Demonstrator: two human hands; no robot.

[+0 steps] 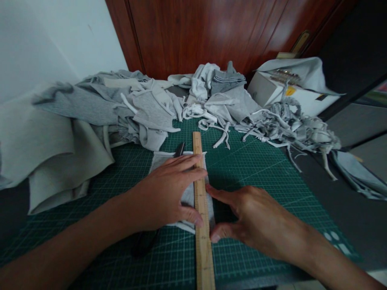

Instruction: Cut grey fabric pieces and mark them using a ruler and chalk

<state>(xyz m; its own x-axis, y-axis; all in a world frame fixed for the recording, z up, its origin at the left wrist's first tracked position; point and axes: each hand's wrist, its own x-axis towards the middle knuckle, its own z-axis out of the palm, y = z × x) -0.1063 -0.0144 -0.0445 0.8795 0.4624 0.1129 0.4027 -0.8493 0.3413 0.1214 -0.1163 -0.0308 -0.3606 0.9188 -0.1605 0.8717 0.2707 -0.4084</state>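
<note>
A wooden ruler (pixel 203 225) lies lengthwise across a small piece of grey fabric (pixel 189 196) on the green cutting mat (pixel 254 165). My left hand (pixel 169 191) rests over the fabric with its fingers spread, fingertips and thumb on the ruler. To the right of the ruler, my right hand (pixel 250 217) touches the fabric's right edge, thumb and index finger apart beside the ruler; its other fingers are partly hidden. A dark tool (pixel 179 149) sticks out past the fabric's top edge, its lower part hidden under or behind my left hand.
Grey fabric pieces (pixel 151 108) are heaped at the back and left. Tangled scraps (pixel 290 121) lie at the right, near a white box (pixel 266 89) with cloth over it. A reddish wooden door (pixel 196 36) stands behind.
</note>
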